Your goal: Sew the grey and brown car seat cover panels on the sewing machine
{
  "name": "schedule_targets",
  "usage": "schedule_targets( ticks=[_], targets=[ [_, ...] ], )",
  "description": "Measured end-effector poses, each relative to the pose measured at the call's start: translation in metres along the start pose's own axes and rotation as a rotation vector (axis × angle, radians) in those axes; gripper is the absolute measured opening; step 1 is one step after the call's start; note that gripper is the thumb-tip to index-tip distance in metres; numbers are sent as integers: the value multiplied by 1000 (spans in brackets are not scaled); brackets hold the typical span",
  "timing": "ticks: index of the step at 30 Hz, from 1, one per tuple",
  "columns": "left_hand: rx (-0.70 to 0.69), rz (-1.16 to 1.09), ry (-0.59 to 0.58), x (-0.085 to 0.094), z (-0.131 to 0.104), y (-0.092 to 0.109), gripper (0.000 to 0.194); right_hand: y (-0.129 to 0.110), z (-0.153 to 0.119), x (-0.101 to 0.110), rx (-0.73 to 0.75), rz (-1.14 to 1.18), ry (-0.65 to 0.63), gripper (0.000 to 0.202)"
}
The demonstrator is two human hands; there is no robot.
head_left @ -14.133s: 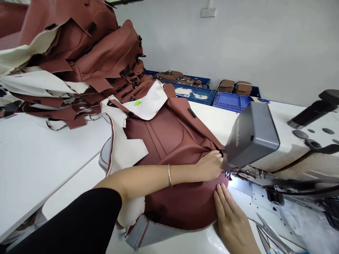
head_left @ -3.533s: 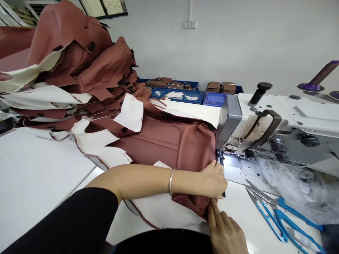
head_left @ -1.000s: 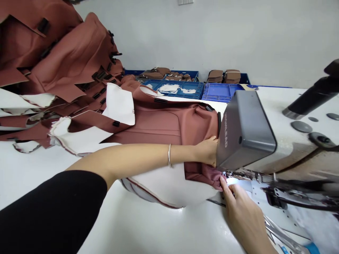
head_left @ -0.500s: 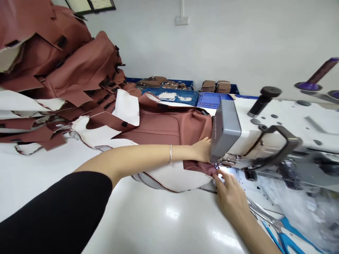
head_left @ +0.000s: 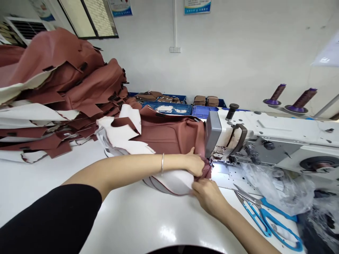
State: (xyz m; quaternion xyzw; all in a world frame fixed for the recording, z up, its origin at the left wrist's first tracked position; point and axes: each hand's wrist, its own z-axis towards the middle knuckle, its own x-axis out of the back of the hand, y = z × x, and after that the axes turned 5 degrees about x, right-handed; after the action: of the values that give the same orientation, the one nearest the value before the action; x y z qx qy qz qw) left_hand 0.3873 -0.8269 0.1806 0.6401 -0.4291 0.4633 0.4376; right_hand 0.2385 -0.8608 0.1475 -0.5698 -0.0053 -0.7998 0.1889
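Note:
A reddish-brown leather cover (head_left: 161, 135) with white backing lies on the table, its near edge under the needle area of a sewing machine (head_left: 214, 134). My left hand (head_left: 195, 164) rests on the cover just left of the needle, fingers curled onto the material and thumb raised. Closer to me, my right hand (head_left: 208, 194) pinches the cover's edge, beside its white backing flap (head_left: 177, 181). Its fingertips are partly hidden and slightly blurred. A lamp lights the needle plate beside both hands.
Large scissors (head_left: 267, 208) and small blue-handled snips (head_left: 255, 215) lie right of my right hand. Clear plastic bags (head_left: 280, 187) sit beyond them. A tall heap of clipped leather covers (head_left: 92, 84) stands at left. Blue crates (head_left: 202, 112) line the wall; thread cones (head_left: 304, 100) stand behind the machine.
The view has shifted up and right. My right hand has moved from beside the needle to the cover's edge, nearer to me. My left hand has slid back from behind the machine head.

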Motion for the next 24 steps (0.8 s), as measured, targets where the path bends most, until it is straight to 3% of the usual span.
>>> schedule_targets(
  ticks=[3,6,11,15,18,21,24],
  targets=[
    [13,144,-78,-17,-6,21,17,1,-46,-2,17,75,22,28],
    [59,288,-117,-28,-7,35,22,6,-66,3,16,232,11,28],
    [79,280,-161,-23,-8,27,34,17,-47,12,-68,652,-262,20],
    [35,300,-133,-14,-21,17,37,24,-26,7,-41,587,-329,12],
    [8,390,-71,-9,-23,22,34,30,-21,0,-12,500,-354,8],
    [6,469,-69,-1,-15,50,25,28,-25,-6,48,406,-369,9],
    [-93,409,-82,7,-4,102,23,18,-38,-5,77,282,-324,25]
  ],
)
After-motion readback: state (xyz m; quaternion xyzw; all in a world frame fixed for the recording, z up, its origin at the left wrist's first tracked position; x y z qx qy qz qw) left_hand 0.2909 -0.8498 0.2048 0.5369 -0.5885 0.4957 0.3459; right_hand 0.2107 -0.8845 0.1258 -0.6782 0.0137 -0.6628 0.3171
